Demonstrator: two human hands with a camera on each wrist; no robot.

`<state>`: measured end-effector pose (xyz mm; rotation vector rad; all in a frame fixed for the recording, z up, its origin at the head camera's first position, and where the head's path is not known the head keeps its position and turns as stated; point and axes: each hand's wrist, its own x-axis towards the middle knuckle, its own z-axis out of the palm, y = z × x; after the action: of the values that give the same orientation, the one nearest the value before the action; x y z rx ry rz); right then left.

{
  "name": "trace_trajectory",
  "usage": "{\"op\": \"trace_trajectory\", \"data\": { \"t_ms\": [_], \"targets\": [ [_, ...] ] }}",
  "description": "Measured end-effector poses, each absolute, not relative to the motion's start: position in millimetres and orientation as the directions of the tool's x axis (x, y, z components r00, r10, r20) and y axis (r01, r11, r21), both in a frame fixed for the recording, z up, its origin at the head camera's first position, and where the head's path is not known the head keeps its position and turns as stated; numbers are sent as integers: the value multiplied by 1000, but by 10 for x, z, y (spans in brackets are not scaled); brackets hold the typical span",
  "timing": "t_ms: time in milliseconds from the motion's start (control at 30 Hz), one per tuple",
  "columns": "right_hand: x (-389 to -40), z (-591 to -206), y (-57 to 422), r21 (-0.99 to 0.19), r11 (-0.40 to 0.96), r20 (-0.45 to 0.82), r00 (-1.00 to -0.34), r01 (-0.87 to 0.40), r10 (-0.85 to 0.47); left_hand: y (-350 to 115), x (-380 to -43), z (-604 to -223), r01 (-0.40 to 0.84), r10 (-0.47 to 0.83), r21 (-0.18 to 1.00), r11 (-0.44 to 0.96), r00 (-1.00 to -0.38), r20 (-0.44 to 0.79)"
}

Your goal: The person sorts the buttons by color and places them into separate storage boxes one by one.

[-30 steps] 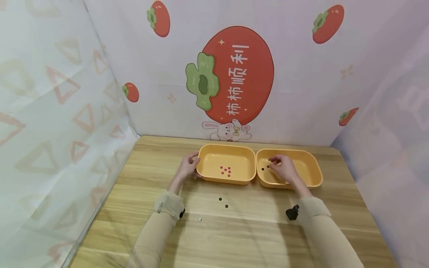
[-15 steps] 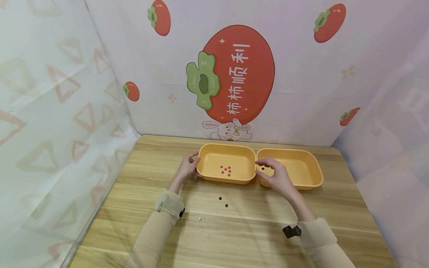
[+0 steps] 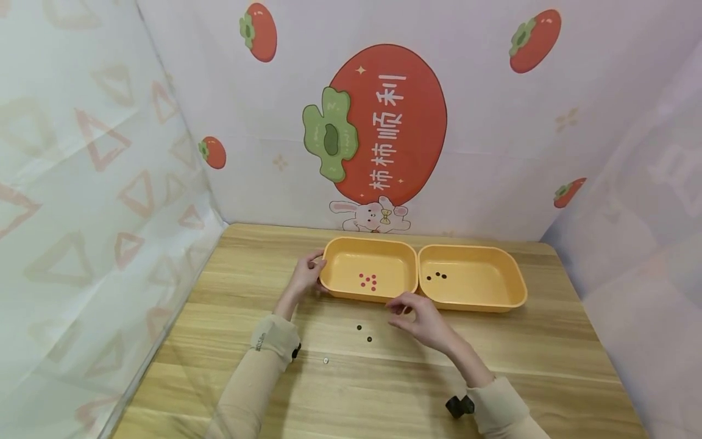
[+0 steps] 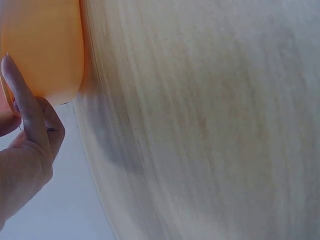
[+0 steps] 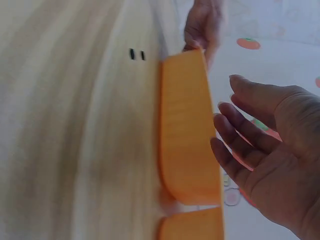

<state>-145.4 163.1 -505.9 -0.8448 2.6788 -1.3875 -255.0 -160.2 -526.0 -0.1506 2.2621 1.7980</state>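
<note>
My left hand (image 3: 306, 273) pinches the left rim of the left yellow tray (image 3: 392, 268); in the left wrist view, thumb and fingers lie on either side of the tray's edge (image 4: 47, 55). Several small pink buttons (image 3: 368, 279) lie inside that tray. My right hand (image 3: 421, 320) hovers in front of the trays, thumb and fingers apart with nothing visible between them. The right yellow tray (image 3: 482, 280) stands alongside and contains three small black buttons (image 3: 437, 274). On the table, left of my right hand, lie two dark buttons (image 3: 359, 327) and a small whitish button (image 3: 326, 360).
A wood-grain table (image 3: 384, 396) carries everything. Behind it hangs a pale cloth (image 3: 482, 152) printed with persimmons and a rabbit, and light cloth walls enclose both sides.
My right hand has moved out of the right tray, leftward and toward me, over the table in front. Three black buttons now show in that tray. My left hand keeps its hold.
</note>
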Motion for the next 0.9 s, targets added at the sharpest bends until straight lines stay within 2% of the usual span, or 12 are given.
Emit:
{"op": "trace_trajectory", "data": {
  "t_ms": [433,767,900],
  "targets": [
    [-1379,-5537,1406,-771,511,66,-845,-381,-531,-1605,-2542,-5275,-231,63,943,238,-966,-252],
    [-1357,-5706,1289,-706,540,180,-854,-458,-488,-1583,-2522,-5251,-219,70,950,223,-968,-240],
    [-1359,-5741,1216,-698,570,200,-882,-433,-426,-1581,-2522,-5250,-221,65,950,222,-968,-241]
  ]
}}
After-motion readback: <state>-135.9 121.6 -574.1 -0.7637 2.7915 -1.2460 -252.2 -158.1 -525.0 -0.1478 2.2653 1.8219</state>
